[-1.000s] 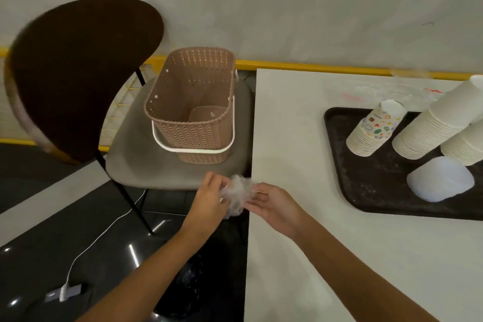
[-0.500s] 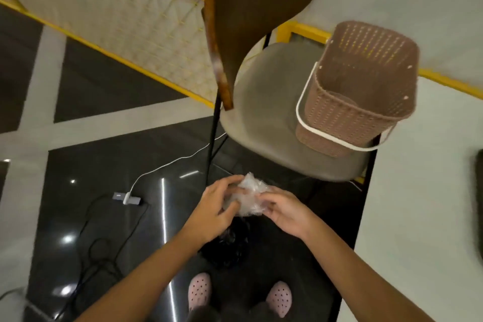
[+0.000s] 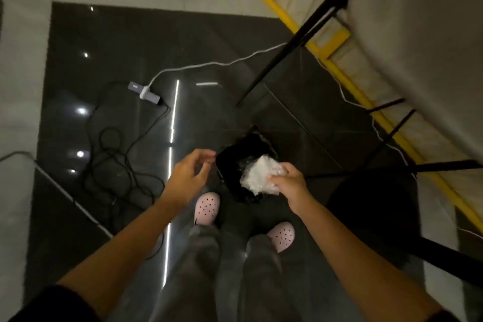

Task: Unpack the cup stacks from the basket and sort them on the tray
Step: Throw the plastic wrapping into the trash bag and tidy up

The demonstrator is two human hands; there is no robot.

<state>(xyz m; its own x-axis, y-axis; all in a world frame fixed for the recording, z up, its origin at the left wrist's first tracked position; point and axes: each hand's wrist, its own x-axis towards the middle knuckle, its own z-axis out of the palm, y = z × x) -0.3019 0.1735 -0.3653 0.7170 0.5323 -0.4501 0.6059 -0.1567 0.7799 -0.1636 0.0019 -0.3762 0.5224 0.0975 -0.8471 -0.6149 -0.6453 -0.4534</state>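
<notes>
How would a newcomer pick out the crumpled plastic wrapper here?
Start at the dark glossy floor, then find the black bin just ahead of the pink clogs. Over it the right hand grips a crumpled plastic wrapper. It is the only pale, crinkly, see-through wad there; the left hand beside it holds nothing.

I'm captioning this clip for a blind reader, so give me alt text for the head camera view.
Seen from above, the right hand grips a crumpled wad of clear plastic over a black bin on the dark glossy floor, while the left hand hangs loosely curled beside it, holding nothing. Pink clogs and tangled cables are also visible.
</notes>
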